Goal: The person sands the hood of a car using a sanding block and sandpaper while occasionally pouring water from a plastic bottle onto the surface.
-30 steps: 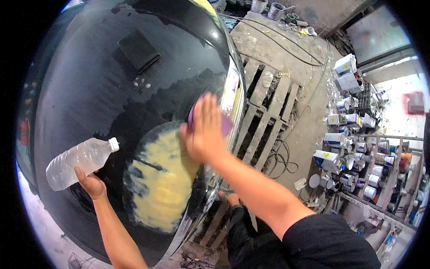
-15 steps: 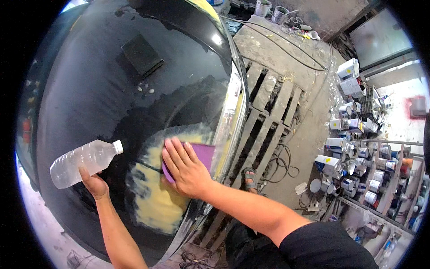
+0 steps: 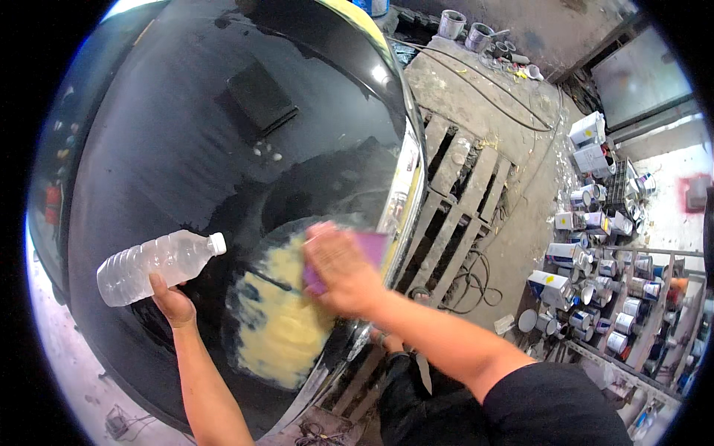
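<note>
A black car panel (image 3: 149, 171) with a wet sheen spreads below me, bearing a smeared patch of yellow filler (image 3: 286, 334) near its right edge. Over the upper part of that patch, my right hand (image 3: 342, 271) presses a purple sheet of sandpaper (image 3: 370, 249) flat; the hand is blurred, its palm hiding much of the sheet. My left hand (image 3: 173, 301) grips a clear plastic bottle (image 3: 149, 267) from below. The bottle is tilted nearly level above the panel, its white cap toward the patch. Whether liquid is inside is hard to tell.
Farther up the panel lie a dark flat block (image 3: 260, 97) and a few small pale bits (image 3: 268, 154). A wooden pallet (image 3: 465, 178) and a coiled cable (image 3: 476, 279) are on the floor beside the car. Several paint cans (image 3: 587, 275) crowd the right side.
The view has shifted, so the car sits farther right and lower. My right hand has slid slightly with the sandpaper on the filler. My left hand still holds the bottle. My foot has moved.
</note>
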Available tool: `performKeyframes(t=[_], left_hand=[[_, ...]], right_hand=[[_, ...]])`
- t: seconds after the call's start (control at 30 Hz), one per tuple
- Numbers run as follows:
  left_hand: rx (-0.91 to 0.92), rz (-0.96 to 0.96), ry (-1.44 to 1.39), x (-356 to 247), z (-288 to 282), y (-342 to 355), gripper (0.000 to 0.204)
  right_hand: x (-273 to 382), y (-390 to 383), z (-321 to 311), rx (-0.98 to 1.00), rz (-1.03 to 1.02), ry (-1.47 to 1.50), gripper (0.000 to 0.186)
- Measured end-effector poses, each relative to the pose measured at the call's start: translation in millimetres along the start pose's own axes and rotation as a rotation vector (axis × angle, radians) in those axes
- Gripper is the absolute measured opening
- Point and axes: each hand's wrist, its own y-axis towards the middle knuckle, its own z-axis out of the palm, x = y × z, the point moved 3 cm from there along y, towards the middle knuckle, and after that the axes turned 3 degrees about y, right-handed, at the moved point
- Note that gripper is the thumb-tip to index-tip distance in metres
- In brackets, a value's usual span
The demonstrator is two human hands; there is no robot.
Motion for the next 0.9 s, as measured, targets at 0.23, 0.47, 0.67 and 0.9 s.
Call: performKeyframes(t=[0.23,0.47,0.67,0.9], left_hand=[[0.047,-0.006,-0.007,3,9,1,0.063],[-0.017,0.033,-0.044,1,-3,0,0.065],[0.053,0.011,-0.055,1,8,1,0.062],[-0.005,0.038,-0.061,-1,7,-4,0.061]], right_hand=[[21,94,-5,-0.068,0.01,-0.087,0.079],[-4,8,-15,0.086,-0.027,-0.072,0.081],[53,100,12,0.085,-0.087,-0.103,0.076],[-6,29,-19,0.202,-0.005,-0.135,0.087]])
